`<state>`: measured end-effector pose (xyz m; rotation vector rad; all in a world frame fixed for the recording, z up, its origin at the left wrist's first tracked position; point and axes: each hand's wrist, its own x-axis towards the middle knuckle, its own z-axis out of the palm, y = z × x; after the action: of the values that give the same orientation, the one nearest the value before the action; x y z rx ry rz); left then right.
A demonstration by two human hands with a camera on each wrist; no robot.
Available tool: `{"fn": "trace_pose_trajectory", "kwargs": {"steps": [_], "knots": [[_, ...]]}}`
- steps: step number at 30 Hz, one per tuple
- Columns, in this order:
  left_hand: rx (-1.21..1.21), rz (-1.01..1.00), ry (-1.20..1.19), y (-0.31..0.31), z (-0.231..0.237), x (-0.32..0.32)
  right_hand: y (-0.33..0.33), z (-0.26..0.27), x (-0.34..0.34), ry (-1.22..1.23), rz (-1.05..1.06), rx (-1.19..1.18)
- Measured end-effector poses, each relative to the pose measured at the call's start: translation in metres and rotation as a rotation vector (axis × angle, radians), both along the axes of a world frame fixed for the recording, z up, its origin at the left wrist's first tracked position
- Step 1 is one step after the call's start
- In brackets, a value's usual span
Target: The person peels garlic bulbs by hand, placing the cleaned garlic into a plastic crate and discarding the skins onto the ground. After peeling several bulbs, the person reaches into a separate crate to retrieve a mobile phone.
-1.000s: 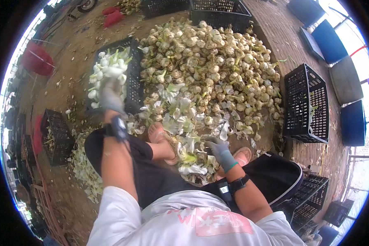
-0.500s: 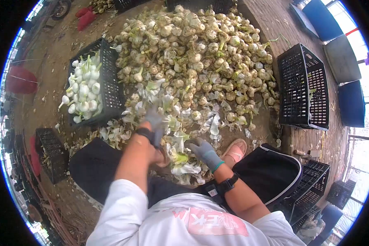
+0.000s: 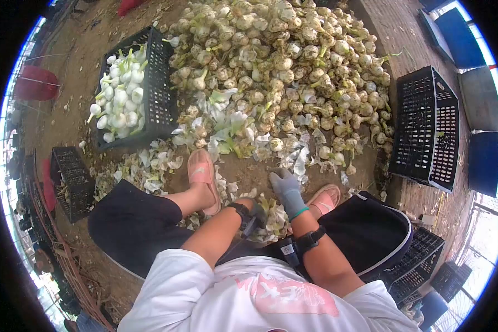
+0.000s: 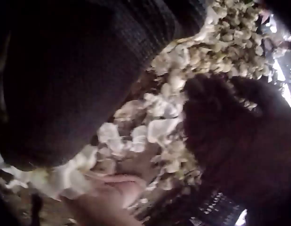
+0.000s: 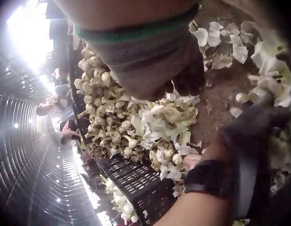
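My gloved left hand [image 3: 255, 212] is low between the feet, among dry garlic peels [image 3: 275, 220]. The wrist and arm partly cover it in the head view, and blur in the right wrist view leaves its finger pose unclear; I cannot tell whether it grips anything. My right hand [image 3: 286, 191], in a grey glove with a green cuff, hangs near the right foot, fingers loosely bent, with no object visible in it. Ahead of both hands lie larger pale peels [image 3: 229, 124] and a big heap of unpeeled garlic bulbs [image 3: 282, 66]. Clean white garlic bulbs [image 3: 122, 102] fill a black crate [image 3: 161, 83] at left.
Another black crate [image 3: 423, 127] stands right of the heap on wooden boards. A smaller dark crate [image 3: 72, 182] is at far left, and stacked crates [image 3: 412, 265] sit behind the right knee. Sandalled feet [image 3: 203, 180] flank the peels. Blue containers [image 3: 484, 163] line the right edge.
The left hand has come from the crate of white bulbs, across the peels, down between the feet. The leafy peels between the feet have shifted, baring some ground. The right hand has moved little.
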<state>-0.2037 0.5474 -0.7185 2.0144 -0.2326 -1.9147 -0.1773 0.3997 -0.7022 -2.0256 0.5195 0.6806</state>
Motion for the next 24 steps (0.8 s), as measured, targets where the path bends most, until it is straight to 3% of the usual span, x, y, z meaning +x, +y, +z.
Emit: {"fn": "trace_pose_trajectory", "kwargs": {"steps": [2,3,4,5,7,10,11,14,15,16,17,19,20,21,22,23,24], "knots": [[0.08,-0.012,-0.058,-0.01,-0.003,0.029,0.004,-0.006,-0.004,0.043,-0.125,0.065],[0.162,-0.019,-0.116,-0.017,-0.004,0.045,0.007,-0.013,-0.005,-0.107,-0.27,0.081],[0.222,0.085,-0.4,-0.025,0.004,0.062,0.008,-0.015,-0.004,-0.261,-0.414,0.095],[0.276,0.193,-0.686,-0.033,0.018,0.08,0.005,-0.014,-0.003,-0.27,-0.423,0.089],[0.15,0.128,-0.936,-0.044,0.029,0.115,-0.001,-0.003,0.003,-0.26,-0.466,0.048],[-0.012,-0.016,-0.943,-0.051,-0.039,0.131,-0.013,-0.019,-0.004,-0.234,-0.47,0.12],[-0.022,-0.014,-0.954,-0.051,-0.038,0.137,-0.019,-0.03,-0.006,-0.254,-0.454,0.14],[0.041,0.26,-0.627,-0.043,-0.025,0.14,-0.033,-0.038,-0.007,-0.194,-0.413,0.167],[0.043,0.263,-0.628,-0.037,-0.015,0.137,-0.033,-0.039,-0.009,-0.201,-0.38,0.162],[0.015,0.369,-0.5,-0.031,-0.003,0.135,-0.027,-0.004,-0.002,-0.116,-0.467,0.279],[-0.011,0.474,-0.375,-0.025,0.01,0.134,-0.025,-0.008,0.003,-0.121,-0.459,0.289],[-0.088,0.527,-0.467,-0.012,0.031,0.122,-0.019,-0.001,0.012,-0.213,-0.504,0.26],[-0.286,0.593,-0.502,-0.002,0.042,0.117,-0.023,0.017,0.015,0.0,-0.507,0.576],[-0.49,0.654,-0.534,0.007,0.053,0.112,-0.018,0.041,0.019,-0.005,-0.499,0.581],[-0.49,0.658,-0.546,0.015,0.069,0.107,-0.012,0.06,0.022,-0.035,-0.479,0.808],[-0.606,0.832,-0.525,0.023,0.087,0.102,-0.006,0.077,0.024,-0.063,-0.454,1.035],[-0.725,1.003,-0.501,0.027,0.104,0.097,-0.002,0.094,0.027,-0.043,-0.475,1.102]]}}
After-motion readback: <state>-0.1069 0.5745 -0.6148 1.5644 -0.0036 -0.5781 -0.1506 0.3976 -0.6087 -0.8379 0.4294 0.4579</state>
